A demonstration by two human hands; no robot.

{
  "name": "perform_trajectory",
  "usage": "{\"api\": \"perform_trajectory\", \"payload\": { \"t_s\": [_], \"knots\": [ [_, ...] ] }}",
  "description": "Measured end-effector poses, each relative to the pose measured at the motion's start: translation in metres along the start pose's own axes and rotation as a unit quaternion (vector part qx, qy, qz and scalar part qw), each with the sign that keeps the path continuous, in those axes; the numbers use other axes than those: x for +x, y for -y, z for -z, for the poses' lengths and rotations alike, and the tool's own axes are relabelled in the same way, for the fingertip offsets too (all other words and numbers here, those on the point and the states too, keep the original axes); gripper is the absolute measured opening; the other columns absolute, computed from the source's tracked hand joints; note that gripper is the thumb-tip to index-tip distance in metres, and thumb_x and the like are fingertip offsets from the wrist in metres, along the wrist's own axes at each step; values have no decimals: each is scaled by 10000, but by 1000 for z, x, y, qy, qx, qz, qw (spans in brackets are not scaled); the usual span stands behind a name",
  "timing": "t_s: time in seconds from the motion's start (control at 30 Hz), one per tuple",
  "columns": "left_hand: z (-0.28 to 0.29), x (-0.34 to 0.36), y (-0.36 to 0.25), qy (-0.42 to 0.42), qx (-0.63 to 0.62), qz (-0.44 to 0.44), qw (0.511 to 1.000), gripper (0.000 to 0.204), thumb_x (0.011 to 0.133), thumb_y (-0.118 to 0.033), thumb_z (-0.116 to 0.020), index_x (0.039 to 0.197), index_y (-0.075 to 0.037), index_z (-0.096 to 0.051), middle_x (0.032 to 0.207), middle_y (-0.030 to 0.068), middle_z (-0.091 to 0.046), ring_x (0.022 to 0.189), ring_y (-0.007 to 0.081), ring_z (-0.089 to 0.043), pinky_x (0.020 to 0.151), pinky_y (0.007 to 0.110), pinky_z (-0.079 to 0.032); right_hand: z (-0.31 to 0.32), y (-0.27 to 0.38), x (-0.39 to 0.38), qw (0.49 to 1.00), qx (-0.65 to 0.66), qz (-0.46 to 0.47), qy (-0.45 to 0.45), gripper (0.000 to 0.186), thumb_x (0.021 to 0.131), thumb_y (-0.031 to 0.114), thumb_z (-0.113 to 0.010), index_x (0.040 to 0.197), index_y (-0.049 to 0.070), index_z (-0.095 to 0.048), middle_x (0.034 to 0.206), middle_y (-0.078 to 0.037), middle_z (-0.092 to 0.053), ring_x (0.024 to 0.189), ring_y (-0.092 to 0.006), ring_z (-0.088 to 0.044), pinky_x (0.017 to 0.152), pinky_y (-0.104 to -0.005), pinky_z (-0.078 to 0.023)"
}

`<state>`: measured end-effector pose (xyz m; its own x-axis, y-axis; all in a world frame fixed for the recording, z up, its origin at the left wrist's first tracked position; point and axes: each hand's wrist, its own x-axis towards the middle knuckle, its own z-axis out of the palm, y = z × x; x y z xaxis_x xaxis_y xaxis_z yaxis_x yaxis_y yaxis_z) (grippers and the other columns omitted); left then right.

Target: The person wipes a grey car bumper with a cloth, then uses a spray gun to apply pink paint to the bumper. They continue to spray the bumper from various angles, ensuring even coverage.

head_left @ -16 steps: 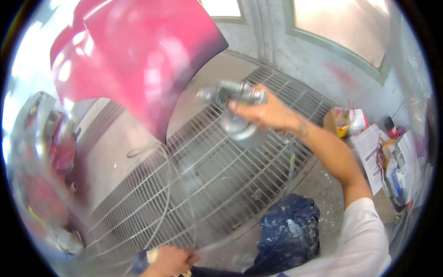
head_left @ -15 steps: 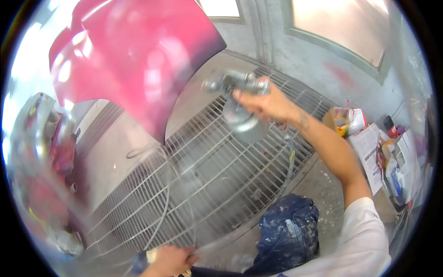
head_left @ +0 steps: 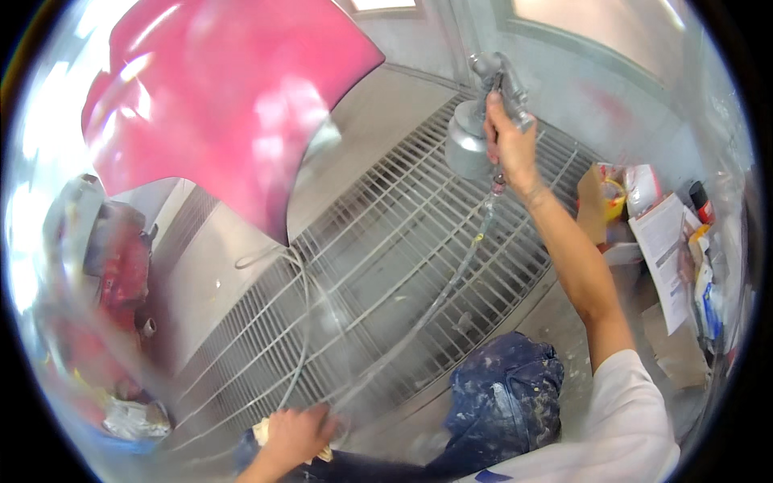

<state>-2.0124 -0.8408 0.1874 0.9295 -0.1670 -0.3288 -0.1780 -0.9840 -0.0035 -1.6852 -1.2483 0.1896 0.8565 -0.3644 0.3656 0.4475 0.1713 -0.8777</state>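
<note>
Right hand [head_left: 507, 145] grips spray gun [head_left: 483, 121] upright, nozzle aimed up-left; left hand [head_left: 294, 435] clutches cloth [head_left: 262, 433].

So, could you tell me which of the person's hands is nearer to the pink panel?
Right. The right hand holds the spray gun raised just to the right of the pink panel; the left hand is low by the floor grating, well below it.

White paper sheet [head_left: 667, 258] and colourful packages [head_left: 626, 189] at right.
</note>
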Motion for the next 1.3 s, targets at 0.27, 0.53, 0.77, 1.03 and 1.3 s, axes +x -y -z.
{"api": "perform_trajectory", "payload": {
  "t_s": [0.27, 0.53, 0.77, 1.03, 1.3],
  "knots": [
    [-6, 5, -33, 11, -11, 18, 1000, 449, 939, -503, -645, 730, -107, -624, 548, 145, -599, 563, 407, -630, 521, 514, -493, -47, -91, -92, 939, -121, 218, 236, 231, 852, 199, -775, 956, 41, -642, 729, -100, -685, 580, -262, -673, 533, -386, -505],
    [-1, 17, -72, 55, 33, 39, 997, 417, 940, -466, -659, 730, -108, -615, 533, 113, -594, 548, 383, -632, 502, 484, -492, -54, -147, -150, 828, -196, 299, 431, 274, 700, 151, -717, 864, 40, -528, 729, -124, -660, 624, -351, -687, 548, -432, -552],
    [1, 10, -81, 109, 26, 72, 991, 335, 927, -429, -689, 800, -119, -682, 566, 104, -631, 558, 354, -653, 506, 453, -512, -48, -153, -157, 812, -156, 250, 504, 251, 622, 83, -661, 841, 34, -548, 708, -114, -644, 570, -329, -664, 504, -416, -524],
    [0, 19, -75, 150, 95, 104, 979, 421, 987, -509, -560, 804, -133, -610, 580, 98, -628, 495, 314, -644, 431, 430, -496, -21, -130, -90, 913, 17, 275, 299, 247, 759, 115, -776, 890, 22, -589, 683, -145, -642, 624, -323, -680, 560, -420, -513],
    [50, 39, -120, 195, 39, 220, 955, 335, 980, -390, -580, 1033, -82, -701, 835, 227, -696, 774, 436, -679, 663, 531, -525, -10, -127, -4, 964, 159, 121, 174, 430, 933, 473, -711, 1012, 52, -743, 716, -33, -685, 669, -122, -644, 600, -311, -475]
  ]
}}
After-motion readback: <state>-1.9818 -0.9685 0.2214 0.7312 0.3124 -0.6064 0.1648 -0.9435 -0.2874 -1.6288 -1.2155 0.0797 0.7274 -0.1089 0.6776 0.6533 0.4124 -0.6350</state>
